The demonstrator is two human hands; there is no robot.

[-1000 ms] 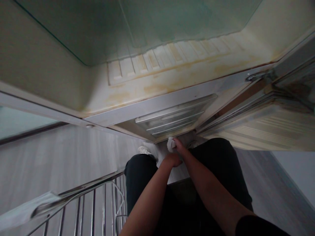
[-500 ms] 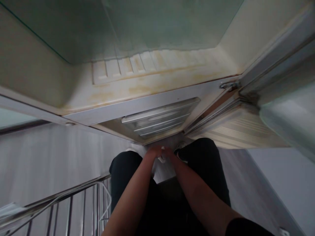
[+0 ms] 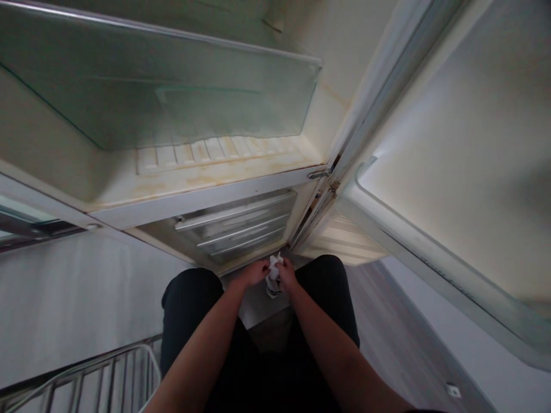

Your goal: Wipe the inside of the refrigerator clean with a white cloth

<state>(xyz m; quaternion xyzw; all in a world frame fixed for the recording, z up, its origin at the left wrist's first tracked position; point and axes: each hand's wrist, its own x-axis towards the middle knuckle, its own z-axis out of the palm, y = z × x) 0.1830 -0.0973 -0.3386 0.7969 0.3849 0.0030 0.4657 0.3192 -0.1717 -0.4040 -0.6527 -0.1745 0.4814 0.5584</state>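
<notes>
The cloth, just below centre, is white; the trousers are near-black. Upper left, a drawer panel shows green-tinted; the cream fridge base beneath carries yellowish blotches. Faintly streaked grey floor lies at left.

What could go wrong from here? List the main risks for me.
1. The cloth is bunched in the right hand; a loose grip might drop it onto the floor between the legs.
2. The right knee looks close to the open lower door and could knock it.
3. The rack appears beside the left leg, so shifting left might bump it.
</notes>
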